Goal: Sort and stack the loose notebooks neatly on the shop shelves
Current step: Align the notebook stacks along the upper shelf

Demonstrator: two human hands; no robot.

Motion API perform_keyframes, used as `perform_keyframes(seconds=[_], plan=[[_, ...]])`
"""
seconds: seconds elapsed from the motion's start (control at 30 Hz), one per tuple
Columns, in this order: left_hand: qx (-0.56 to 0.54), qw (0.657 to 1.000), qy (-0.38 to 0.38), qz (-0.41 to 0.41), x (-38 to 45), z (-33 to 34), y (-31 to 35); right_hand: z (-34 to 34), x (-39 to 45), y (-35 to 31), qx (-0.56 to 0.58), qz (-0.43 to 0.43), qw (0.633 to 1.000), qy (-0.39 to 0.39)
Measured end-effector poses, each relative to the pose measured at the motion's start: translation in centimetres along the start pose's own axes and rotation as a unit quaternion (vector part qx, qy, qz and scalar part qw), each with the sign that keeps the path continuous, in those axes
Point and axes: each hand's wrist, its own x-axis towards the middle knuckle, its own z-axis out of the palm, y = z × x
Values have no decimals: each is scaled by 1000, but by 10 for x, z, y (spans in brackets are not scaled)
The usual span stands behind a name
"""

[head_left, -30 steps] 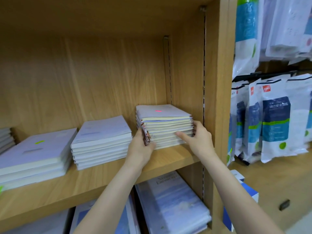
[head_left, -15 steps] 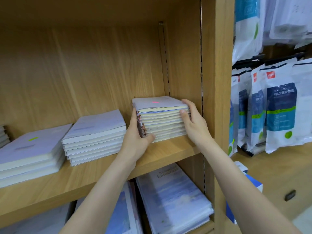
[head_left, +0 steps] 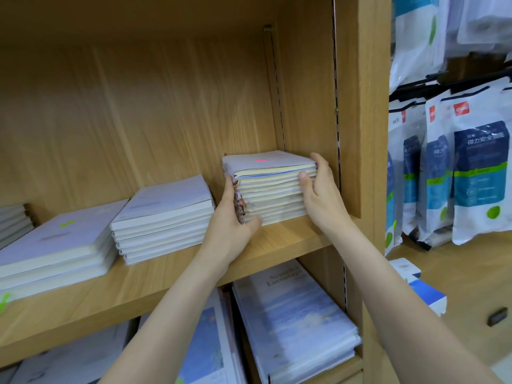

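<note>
a: fig. 1, head view. where does the stack of notebooks (head_left: 270, 187) sit?

b: at the right end of the wooden shelf (head_left: 288, 239), close to its back right corner, just beside the side panel (head_left: 307, 106). two other piles, the middle pile (head_left: 163, 214) and the left pile (head_left: 55, 245), lie further left on the same board, apart from it.

a: and the hands?

b: the left hand (head_left: 235, 217) grips the stack's left edge, thumb curled along the bottom front. the right hand (head_left: 318, 187) grips the right edge, thumb on the front faces, fingers wrapped round the side between stack and panel.

a: what has changed?

b: a second ago the right hand lay lower, near the stack's base; it has since risen to the upper notebooks, and the left has closed in at the corner. the stack itself has hardly moved.

a: meaning?

b: the pair appears to be squaring the edges. the front faces are still slightly uneven and some torn wrapping shows at the left corner, so this pile is nearly tidy, not finished. further notebooks (head_left: 291, 314) lie on the board below.
</note>
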Motion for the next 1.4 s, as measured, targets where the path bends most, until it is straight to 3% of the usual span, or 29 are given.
perform_keyframes(seconds=[0.1,0.33,0.53,0.77,0.87,1.2,1.4], plan=[[-5,1000,17,-8,3,-3,4,-1,-4,0,-13,-2,1000,19],[96,995,-34,-13,3,-4,6,-2,-2,0,-12,-7,1000,-11],[2,997,-22,-69,-14,-7,15,-3,-8,-2,-23,1,1000,11],[33,986,-52,-152,-24,-18,22,1,-53,2,-220,-43,974,21],[46,984,-71,-157,-24,-14,28,-3,-58,5,-230,-43,972,-3],[-3,989,-48,-137,-26,-8,33,-3,-44,-9,-211,83,973,-39],[5,989,-43,-142,-25,-7,31,-4,-44,-8,-210,93,972,-43]])
